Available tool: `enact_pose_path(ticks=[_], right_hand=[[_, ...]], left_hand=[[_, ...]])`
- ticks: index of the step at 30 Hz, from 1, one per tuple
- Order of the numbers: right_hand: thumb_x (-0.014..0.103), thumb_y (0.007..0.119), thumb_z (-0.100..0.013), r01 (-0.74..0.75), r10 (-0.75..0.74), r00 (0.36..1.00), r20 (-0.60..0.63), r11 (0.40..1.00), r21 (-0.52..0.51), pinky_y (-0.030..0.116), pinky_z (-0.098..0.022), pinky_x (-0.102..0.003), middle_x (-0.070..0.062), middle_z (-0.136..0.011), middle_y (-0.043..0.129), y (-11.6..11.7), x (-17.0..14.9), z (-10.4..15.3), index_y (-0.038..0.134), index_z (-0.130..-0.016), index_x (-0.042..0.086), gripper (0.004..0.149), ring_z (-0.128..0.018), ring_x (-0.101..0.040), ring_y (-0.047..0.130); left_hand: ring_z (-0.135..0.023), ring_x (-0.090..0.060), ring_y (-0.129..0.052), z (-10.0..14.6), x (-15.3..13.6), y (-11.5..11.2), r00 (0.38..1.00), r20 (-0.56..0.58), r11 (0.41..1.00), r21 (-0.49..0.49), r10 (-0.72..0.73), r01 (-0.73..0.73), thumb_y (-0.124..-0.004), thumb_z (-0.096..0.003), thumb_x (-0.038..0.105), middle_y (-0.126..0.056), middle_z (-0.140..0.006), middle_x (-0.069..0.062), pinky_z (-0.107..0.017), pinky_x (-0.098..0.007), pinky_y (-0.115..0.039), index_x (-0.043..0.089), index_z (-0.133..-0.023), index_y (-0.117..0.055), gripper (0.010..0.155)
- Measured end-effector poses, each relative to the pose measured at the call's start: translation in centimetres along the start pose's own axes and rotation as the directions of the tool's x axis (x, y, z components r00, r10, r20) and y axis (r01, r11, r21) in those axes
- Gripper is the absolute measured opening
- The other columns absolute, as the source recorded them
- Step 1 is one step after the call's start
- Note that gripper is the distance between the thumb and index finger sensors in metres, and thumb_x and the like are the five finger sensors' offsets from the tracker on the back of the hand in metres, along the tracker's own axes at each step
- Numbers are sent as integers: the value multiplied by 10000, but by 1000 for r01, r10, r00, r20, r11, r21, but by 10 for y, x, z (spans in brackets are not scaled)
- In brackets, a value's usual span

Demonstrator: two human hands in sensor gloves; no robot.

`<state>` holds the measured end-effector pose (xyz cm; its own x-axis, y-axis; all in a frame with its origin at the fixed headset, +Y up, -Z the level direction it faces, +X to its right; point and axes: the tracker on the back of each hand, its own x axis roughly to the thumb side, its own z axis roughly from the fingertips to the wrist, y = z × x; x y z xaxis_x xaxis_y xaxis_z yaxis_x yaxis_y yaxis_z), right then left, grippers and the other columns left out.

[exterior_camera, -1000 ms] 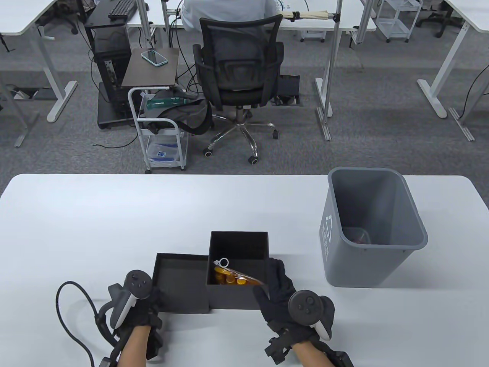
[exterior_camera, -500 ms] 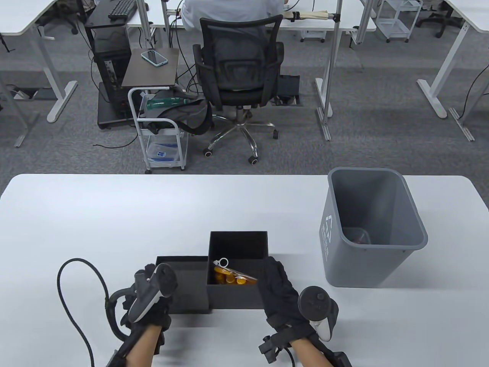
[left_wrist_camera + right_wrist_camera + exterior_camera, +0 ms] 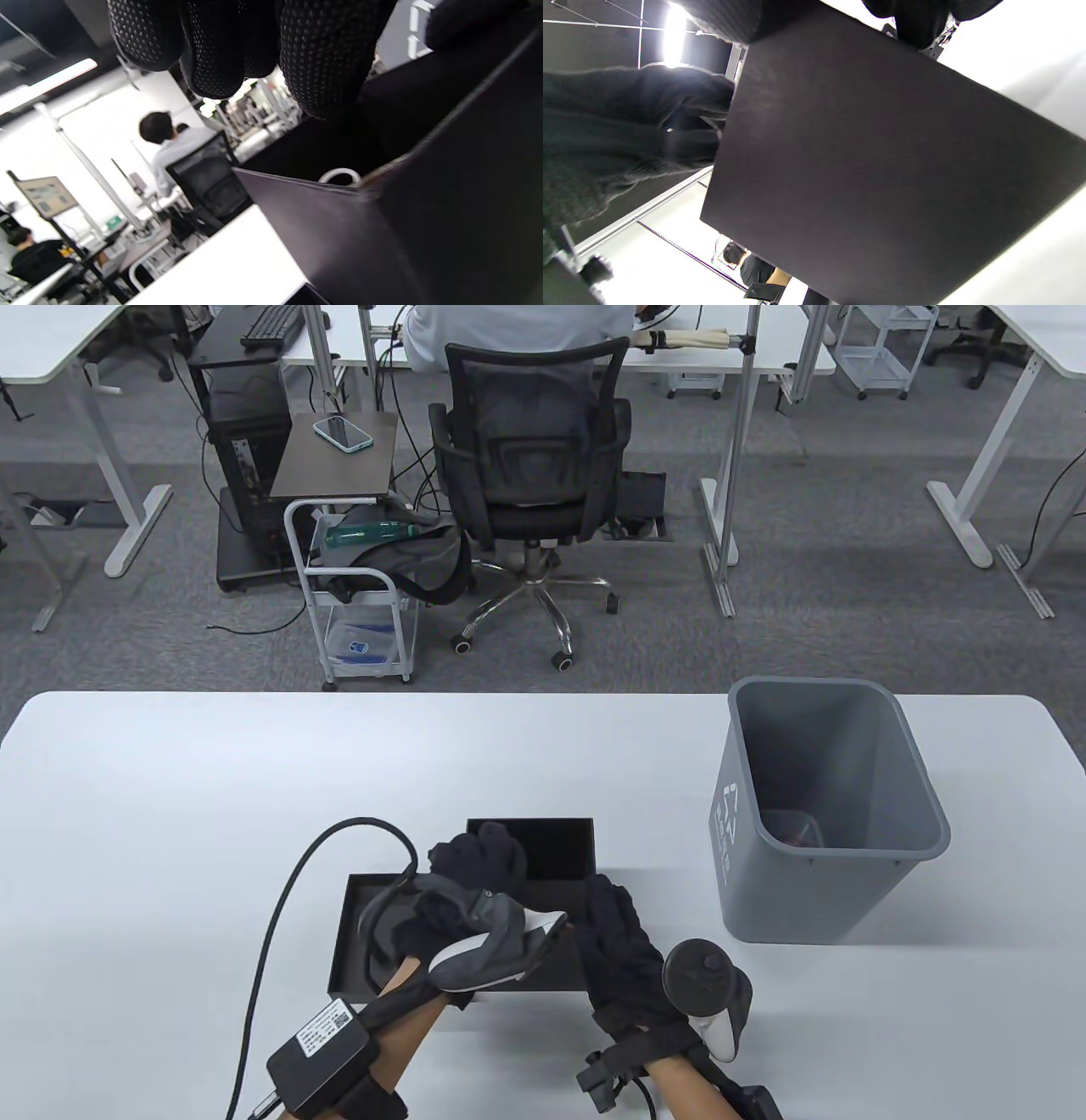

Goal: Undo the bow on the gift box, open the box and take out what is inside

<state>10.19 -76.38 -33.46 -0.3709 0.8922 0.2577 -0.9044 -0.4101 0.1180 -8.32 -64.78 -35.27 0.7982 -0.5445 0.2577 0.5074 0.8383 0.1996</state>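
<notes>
From where I'm standing the black gift box [image 3: 556, 848] sits open at the near edge of the bench [image 3: 170, 780] with its lid [image 3: 356, 933] lying just to its left, and the left hand [image 3: 475, 857] is dipped over the opening with fingers curled down, though I can't tell if it has hold of anything, since only a white ring [image 3: 339, 174] peeks over the wall in the wrist view. The right hand [image 3: 619, 942] is wrapped on the box's right wall, bracing it. My worry: if that brace slackens while the left hand pulls up, the light box probably lifts or tips, and the dangling glove cable [image 3: 280, 899] could snag the lid.
</notes>
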Motion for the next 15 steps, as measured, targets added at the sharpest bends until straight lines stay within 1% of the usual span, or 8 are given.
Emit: enact_pose_path(ticks=[2, 3, 4, 6, 10, 13, 15], right_hand=[[475, 569, -647, -1, 1, 1000, -2, 1000, 2, 505, -700, -654, -328, -1136, 328, 0, 0, 0, 339, -1192, 254, 632, -948, -541, 582], [475, 569, -647, -1, 1, 1000, -3, 1000, 4, 506, -699, -654, -327, -1136, 327, 0, 0, 0, 339, -1192, 254, 631, -947, -541, 583], [474, 569, -648, -1, 1, 1000, -4, 1000, 5, 505, -699, -655, -328, -1136, 326, 0, 0, 0, 339, -1192, 255, 631, -947, -541, 583], [475, 567, -648, -4, 4, 1000, -4, 1000, 6, 507, -698, -654, -329, -1136, 326, 0, 0, 0, 338, -1193, 255, 630, -945, -541, 584], [475, 565, -647, -7, 7, 1000, -2, 1000, 7, 508, -698, -654, -329, -1136, 324, 0, 0, 0, 337, -1193, 257, 630, -944, -541, 583], [475, 564, -647, -6, 6, 1000, -1, 1000, 10, 508, -698, -654, -329, -1136, 322, 0, 0, -1, 336, -1193, 256, 631, -944, -542, 581], [474, 562, -648, -9, 9, 1000, -1, 1000, 9, 508, -697, -655, -329, -1137, 322, 0, 0, -1, 336, -1193, 256, 629, -945, -541, 581]], left_hand=[[-947, -273, -845, -7, 4, -4, 998, 17, 997, -51, 61, -60, -918, -515, 354, -718, -1154, -11, -710, -453, -744, 338, -1068, -686, 599], [-972, -264, -821, -11, 6, -6, 994, 45, 991, -91, 99, -95, -922, -515, 344, -711, -1160, 3, -738, -455, -717, 354, -1062, -691, 594], [-997, -260, -793, -15, 6, -9, 987, 75, 983, -130, 141, -131, -923, -516, 337, -692, -1173, 11, -757, -459, -693, 371, -1064, -688, 597], [-1029, -266, -749, -24, 7, -16, 970, 87, 959, -199, 225, -204, -929, -518, 320, -663, -1190, 26, -782, -469, -657, 381, -1075, -674, 616], [-1078, -268, -673, -43, 10, -30, 944, 116, 906, -338, 308, -254, -929, -518, 319, -615, -1216, 42, -825, -481, -589, 397, -1093, -641, 648], [-1063, -267, -685, -57, 19, -39, 929, 124, 861, -433, 350, -267, -929, -513, 321, -665, -1187, 40, -828, -482, -574, 379, -1083, -666, 630], [-1045, -265, -708, -63, 19, -43, 919, 121, 854, -431, 376, -293, -928, -515, 315, -718, -1155, 39, -820, -481, -585, 360, -1057, -718, 583]])
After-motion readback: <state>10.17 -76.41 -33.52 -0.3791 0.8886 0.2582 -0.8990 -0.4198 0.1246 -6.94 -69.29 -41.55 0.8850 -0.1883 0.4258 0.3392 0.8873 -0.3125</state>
